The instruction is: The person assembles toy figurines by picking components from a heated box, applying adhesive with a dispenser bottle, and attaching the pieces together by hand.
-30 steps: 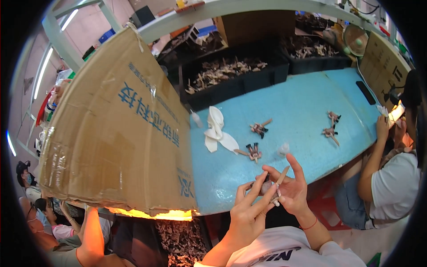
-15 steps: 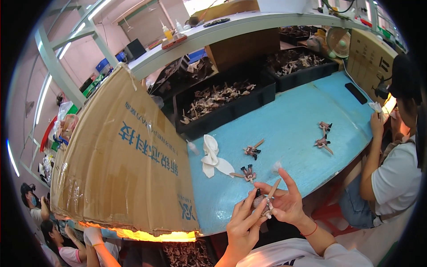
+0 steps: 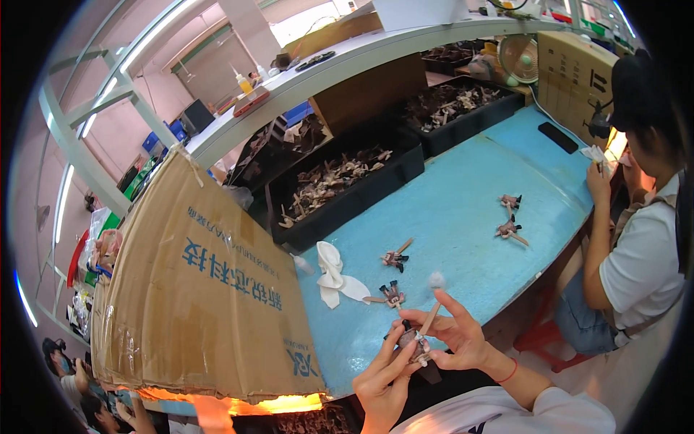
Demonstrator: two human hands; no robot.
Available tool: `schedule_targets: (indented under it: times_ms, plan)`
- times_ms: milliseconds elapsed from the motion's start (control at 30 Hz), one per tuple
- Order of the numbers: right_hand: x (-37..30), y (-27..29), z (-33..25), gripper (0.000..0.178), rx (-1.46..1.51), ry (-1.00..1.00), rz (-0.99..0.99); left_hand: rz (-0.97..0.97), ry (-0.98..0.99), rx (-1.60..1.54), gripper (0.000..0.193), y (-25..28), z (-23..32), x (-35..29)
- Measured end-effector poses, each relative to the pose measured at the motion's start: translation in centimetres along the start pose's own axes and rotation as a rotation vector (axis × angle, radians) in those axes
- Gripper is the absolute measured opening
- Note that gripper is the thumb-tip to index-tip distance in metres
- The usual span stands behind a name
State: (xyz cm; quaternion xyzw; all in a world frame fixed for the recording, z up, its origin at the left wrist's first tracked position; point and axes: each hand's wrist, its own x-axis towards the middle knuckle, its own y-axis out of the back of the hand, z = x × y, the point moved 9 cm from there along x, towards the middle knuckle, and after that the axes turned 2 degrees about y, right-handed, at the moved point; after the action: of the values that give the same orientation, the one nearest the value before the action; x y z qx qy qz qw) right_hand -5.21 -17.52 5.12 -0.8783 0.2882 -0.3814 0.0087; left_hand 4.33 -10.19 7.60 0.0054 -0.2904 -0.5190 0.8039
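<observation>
A small pinkish-brown figurine (image 3: 410,340) with dark parts and a long tan blade-like piece is held in front of me, over the near edge of the blue table. My left hand (image 3: 383,380) grips its body from the left, fingers closed around it. On the other side, my right hand (image 3: 463,340) pinches it with the thumb and some fingers, the index finger raised along the tan piece. Just beyond my fingertips lies a similar figurine (image 3: 392,295); another figurine (image 3: 395,259) rests farther off. Two more, a near figurine (image 3: 510,230) and a far figurine (image 3: 510,201), lie to the right.
White cloth (image 3: 331,275), a small bottle (image 3: 302,265) and a whitish wad (image 3: 436,280) sit on the blue table (image 3: 463,253). A large cardboard sheet (image 3: 210,296) stands at left. Black bins (image 3: 354,194) of parts line the back. A co-worker (image 3: 640,239) sits at right.
The whole view has shifted and tilted as my head moved. Both hands keep hold of the figurine, with little change in grip. Things on the table lie as before.
</observation>
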Motion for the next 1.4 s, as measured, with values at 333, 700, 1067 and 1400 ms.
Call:
schedule_targets:
  times_ms: [333, 700, 1067, 1400]
  plan:
    - [-0.4, 0.5, 0.8, 0.089, 0.146, -0.128, 0.058, -0.031, 0.114, 0.001, 0.040, -0.3, -1.8, -1.0]
    - [-1.2, 0.6, 2.1, 0.088, 0.235, -0.279, 0.161, -0.003, 0.185, -0.035, 0.042, -0.7, -2.7, -1.6]
    - [-1.3, 0.6, 2.3, 0.086, 0.295, -0.269, 0.171, 0.005, 0.223, -0.077, 0.040, -1.1, -2.5, -1.0]
    - [-1.2, 2.2, 1.4, 0.089, 0.219, -0.210, 0.231, 0.028, 0.071, 0.011, 0.047, -1.6, -1.8, 0.8]
